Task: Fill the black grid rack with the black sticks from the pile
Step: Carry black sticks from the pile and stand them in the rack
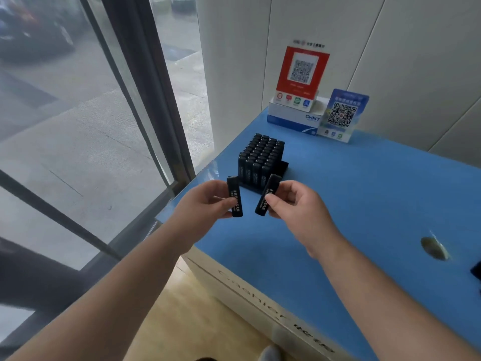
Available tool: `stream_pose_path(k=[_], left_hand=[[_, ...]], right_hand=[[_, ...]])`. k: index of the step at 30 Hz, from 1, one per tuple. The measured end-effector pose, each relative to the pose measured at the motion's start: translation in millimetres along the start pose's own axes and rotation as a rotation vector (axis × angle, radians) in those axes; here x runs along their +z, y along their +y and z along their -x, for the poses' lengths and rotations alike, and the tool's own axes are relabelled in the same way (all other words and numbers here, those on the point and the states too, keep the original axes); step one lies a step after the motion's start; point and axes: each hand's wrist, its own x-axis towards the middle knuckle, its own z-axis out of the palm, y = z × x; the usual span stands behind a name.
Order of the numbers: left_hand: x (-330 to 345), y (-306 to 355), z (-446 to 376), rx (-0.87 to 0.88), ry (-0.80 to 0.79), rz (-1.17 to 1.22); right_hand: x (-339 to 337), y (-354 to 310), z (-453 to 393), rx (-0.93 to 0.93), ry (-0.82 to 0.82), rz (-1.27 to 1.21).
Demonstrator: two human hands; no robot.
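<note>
The black grid rack (284, 166) stands on the blue counter (364, 204) near its left edge, with several upright black sticks (263, 155) in rows and its rightmost column showing bare. My left hand (205, 201) pinches one black stick (235, 196) with white lettering, held nearly upright just in front of the rack. My right hand (294, 201) pinches a second black stick (268, 195), tilted with its top toward the rack. The two sticks are a short gap apart. No pile of sticks is in view.
A red QR-code stand (302, 74) sits on a white and blue box (294, 117) at the back wall, next to a blue QR-code stand (342, 115). A round cable hole (433, 247) is at the counter's right. A window (78, 126) fills the left.
</note>
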Motion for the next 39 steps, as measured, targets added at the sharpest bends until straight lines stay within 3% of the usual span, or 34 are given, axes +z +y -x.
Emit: stream_pose_path(k=[6, 11, 20, 27, 39], left_hand=[[-18.6, 0.3, -49.0, 0.009, 0.026, -0.121], [-32.3, -8.2, -98.6, 0.115, -0.047, -0.234], [-40.5, -30.0, -157.4, 0.456, -0.286, -0.52], [-42.6, -39.2, -169.7, 0.666, -0.317, -0.593], [-40.0, -32.5, -170.6, 0.636, -0.357, -0.683]], right_hand=[[12.3, 2.3, -31.3, 0.035, 0.077, 0.045], [26.7, 6.3, -52.1, 0.051, 0.197, 0.102], [63.6, 13.0, -63.0, 0.054, 0.476, 0.191], [80.7, 21.8, -63.9, 0.079, 0.591, 0.191], [89.6, 28.0, -74.6, 0.092, 0.68, 0.216]])
